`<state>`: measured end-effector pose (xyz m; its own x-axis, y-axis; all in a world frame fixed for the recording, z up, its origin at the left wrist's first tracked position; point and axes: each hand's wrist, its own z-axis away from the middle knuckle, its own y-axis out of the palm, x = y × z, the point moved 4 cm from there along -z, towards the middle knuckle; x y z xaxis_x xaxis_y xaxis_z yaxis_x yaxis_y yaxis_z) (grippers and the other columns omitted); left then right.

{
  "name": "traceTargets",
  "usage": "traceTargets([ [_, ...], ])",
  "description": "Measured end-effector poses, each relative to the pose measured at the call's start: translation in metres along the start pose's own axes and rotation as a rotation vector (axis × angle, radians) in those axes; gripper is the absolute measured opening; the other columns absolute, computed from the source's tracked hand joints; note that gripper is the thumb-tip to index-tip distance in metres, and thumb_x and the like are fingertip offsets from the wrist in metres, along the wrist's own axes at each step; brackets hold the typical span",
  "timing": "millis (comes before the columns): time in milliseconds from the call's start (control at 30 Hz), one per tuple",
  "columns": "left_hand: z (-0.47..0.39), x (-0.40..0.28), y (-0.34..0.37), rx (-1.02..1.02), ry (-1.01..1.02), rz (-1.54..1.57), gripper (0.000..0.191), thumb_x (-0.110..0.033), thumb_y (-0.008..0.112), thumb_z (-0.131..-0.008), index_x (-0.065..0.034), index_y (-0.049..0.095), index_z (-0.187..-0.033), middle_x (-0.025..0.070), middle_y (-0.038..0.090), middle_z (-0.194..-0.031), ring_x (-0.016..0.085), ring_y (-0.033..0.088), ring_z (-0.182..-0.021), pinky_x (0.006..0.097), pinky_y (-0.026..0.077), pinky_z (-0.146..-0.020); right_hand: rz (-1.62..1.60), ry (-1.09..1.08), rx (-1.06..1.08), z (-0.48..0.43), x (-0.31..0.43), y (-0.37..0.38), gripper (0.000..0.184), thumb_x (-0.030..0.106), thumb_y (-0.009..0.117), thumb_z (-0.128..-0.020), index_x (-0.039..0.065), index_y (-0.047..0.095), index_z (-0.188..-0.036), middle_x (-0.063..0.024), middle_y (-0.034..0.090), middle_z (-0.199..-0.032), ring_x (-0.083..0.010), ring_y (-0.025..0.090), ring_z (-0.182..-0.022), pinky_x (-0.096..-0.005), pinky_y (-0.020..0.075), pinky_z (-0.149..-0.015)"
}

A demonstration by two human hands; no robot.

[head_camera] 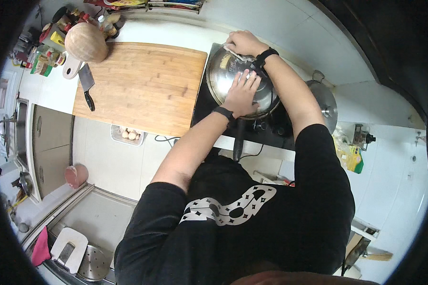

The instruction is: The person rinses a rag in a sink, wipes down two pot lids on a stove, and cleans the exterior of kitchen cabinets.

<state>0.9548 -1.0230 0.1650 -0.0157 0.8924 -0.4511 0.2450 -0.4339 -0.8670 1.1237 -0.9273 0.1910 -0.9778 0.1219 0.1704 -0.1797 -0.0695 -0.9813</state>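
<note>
A shiny round metal lid [217, 76] lies on a pan, whose black handle [238, 142] points towards me over the front of the black stove [199, 110]. My left hand [241, 93] rests flat near the middle of the lid, fingers spread. At the far rim, my right hand [245, 43] is curled over a pale, wrinkled cloth [237, 54] pressed against the metal. The palms and part of the lid's centre are hidden. I wear a black band on each wrist.
Left of the stove lies a wooden cutting board [146, 82], with a cleaver [86, 80] and a large pale gourd [86, 42] at its left edge. A second lidded pot [322, 103] stands to the right. Below the board is a plastic box of mushrooms or eggs [127, 134].
</note>
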Motion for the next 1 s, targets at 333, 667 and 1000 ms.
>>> traceTargets([
  [333, -0.001, -0.005, -0.006, 0.021, 0.003, -0.022, 0.099, -0.047, 0.070, -0.076, -0.0029, 0.019, -0.149, 0.0191, 0.018, -0.155, 0.038, 0.019, -0.143, 0.0509, 0.012, -0.117, 0.184, 0.069, -0.039, 0.022, -0.049, 0.003, 0.025, 0.023, 0.052, -0.087, 0.009, 0.071, -0.095, -0.0158, 0.067, -0.100, -0.0367, 0.064, -0.093, -0.0513, 0.0490, -0.083],
  [667, -0.003, -0.005, -0.003, 0.075, 0.002, -0.077, 0.101, -0.051, 0.067, -0.078, -0.0037, 0.016, -0.151, 0.0181, 0.015, -0.157, 0.038, 0.017, -0.144, 0.0514, 0.013, -0.117, 0.137, 0.293, 0.079, 0.071, -0.102, 0.006, 0.024, 0.023, 0.052, -0.087, 0.010, 0.068, -0.098, -0.0159, 0.067, -0.099, -0.0361, 0.064, -0.093, -0.0489, 0.0497, -0.084],
  [1000, -0.004, -0.006, -0.003, 0.055, 0.006, -0.066, 0.101, -0.047, 0.070, -0.077, -0.0051, 0.015, -0.151, 0.0186, 0.015, -0.157, 0.039, 0.019, -0.143, 0.0520, 0.015, -0.116, -0.218, 0.434, 0.025, 0.143, -0.135, 0.022, 0.022, 0.013, 0.054, -0.088, 0.002, 0.068, -0.101, -0.0206, 0.068, -0.092, -0.0317, 0.063, -0.081, -0.0387, 0.0489, -0.076],
])
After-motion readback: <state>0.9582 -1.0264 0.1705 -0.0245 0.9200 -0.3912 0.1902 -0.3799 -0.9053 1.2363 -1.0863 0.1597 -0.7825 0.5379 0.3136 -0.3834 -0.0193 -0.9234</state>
